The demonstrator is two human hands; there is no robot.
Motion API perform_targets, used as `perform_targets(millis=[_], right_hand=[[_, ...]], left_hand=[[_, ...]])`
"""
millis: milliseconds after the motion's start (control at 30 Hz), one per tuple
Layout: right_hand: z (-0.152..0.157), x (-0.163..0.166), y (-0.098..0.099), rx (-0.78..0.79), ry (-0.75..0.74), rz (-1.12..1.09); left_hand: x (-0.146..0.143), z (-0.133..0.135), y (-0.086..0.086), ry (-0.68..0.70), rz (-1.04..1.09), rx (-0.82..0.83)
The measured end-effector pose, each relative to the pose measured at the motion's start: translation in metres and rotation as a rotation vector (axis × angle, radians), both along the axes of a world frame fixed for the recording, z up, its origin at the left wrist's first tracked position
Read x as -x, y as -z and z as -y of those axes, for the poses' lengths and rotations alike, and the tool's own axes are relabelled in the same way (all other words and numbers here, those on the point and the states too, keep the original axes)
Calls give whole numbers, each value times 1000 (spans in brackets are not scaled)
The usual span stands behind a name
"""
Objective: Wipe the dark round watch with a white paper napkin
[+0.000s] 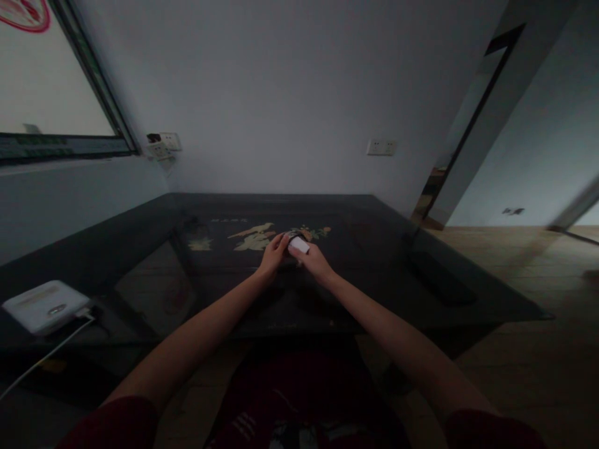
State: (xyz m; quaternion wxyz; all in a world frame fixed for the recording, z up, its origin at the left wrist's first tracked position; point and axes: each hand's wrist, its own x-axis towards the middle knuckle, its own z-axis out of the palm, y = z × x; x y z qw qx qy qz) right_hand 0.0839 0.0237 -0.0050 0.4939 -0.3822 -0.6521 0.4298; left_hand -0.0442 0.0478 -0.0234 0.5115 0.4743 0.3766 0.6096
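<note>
Both my arms reach out over a dark glass-topped table (384, 274) with a painted bird-and-flower picture under the glass. My right hand (314, 260) pinches a small white flat object (299, 246), its fingers closed on it. My left hand (272, 254) meets it from the left, its fingertips touching the same white object and a small dark thing beside it that I cannot make out. The hands are together near the middle of the table.
A white box-shaped device (44, 304) with a white cable lies at the table's left corner. A flat dark object (437, 277) rests on the right side. Wall sockets (381, 147) are on the far wall. A window (47, 87) is at the left, a doorway at the right.
</note>
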Motion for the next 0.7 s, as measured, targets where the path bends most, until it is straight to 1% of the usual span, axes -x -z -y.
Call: perform_targets(millis=[67,133,200,233,300,367,433,533,600,700], right_hand=[[-2,2,-1,77,-26,-235],[-3,3,-3,105,-57,-384],[-2,3,-4,99,-77,-415],[-2,3,-4,89,-74,-385],[0,1,-3,40,-63,-239],[2,-2,-3,-69,-51,-37],[6,-6,-4,-199,-31,206],[11,-12,-8,-367,14,634],[13,-15,-11,-488,20,893],[13,-16,-12,-666,15,1154]], left_hand=[[-2,3,-2,15,37,10],[-5,5,-4,22,59,8],[-5,5,-4,23,66,1],[-5,5,-4,22,65,-3],[-4,4,-3,21,54,-11],[-2,3,-2,7,32,-21],[0,1,-1,-23,2,-40],[2,-1,-2,-52,-8,-50],[3,0,-2,-19,6,-18],[3,1,-2,32,-24,16]])
